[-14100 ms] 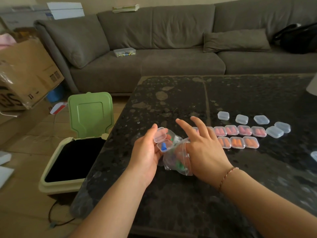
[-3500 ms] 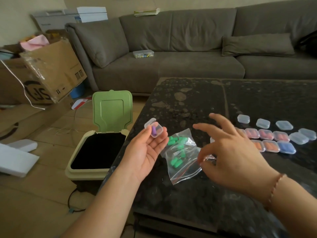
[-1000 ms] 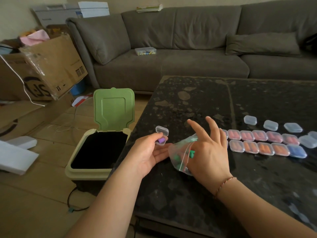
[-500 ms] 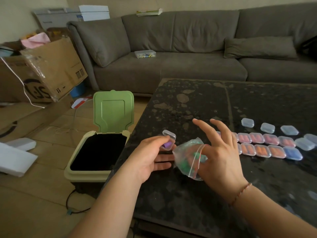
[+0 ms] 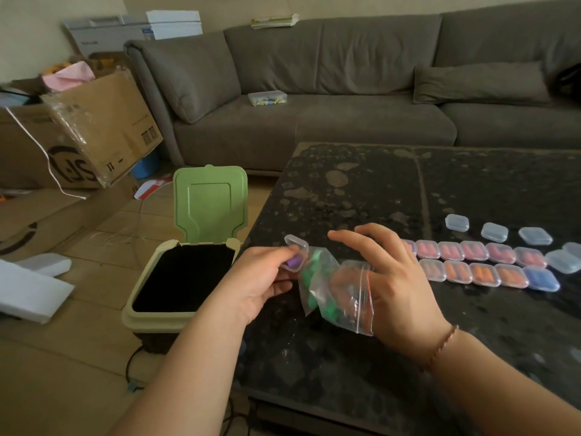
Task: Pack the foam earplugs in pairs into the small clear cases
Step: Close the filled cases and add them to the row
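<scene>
My left hand (image 5: 261,283) holds a small clear case (image 5: 295,256) with its lid up and a purple earplug inside. My right hand (image 5: 390,278) has fingers pushed into a clear zip bag (image 5: 333,294) of green earplugs; the index and middle fingers stick out straight above the bag. The bag hangs just above the dark stone table (image 5: 393,190). To the right lie two rows of shut cases: pink pairs (image 5: 471,250) behind, orange pairs (image 5: 481,273) in front, and a blue pair (image 5: 542,279) at the end.
Several empty shut cases (image 5: 494,231) sit behind the rows. An open green-lidded bin (image 5: 188,272) stands on the floor left of the table. Cardboard boxes (image 5: 78,133) are at far left. A grey sofa (image 5: 330,89) with a small box of earplugs (image 5: 267,98) runs behind.
My right hand has pushed deeper into the bag and lifted it toward the open case. The left hand keeps holding the case with the purple plug.
</scene>
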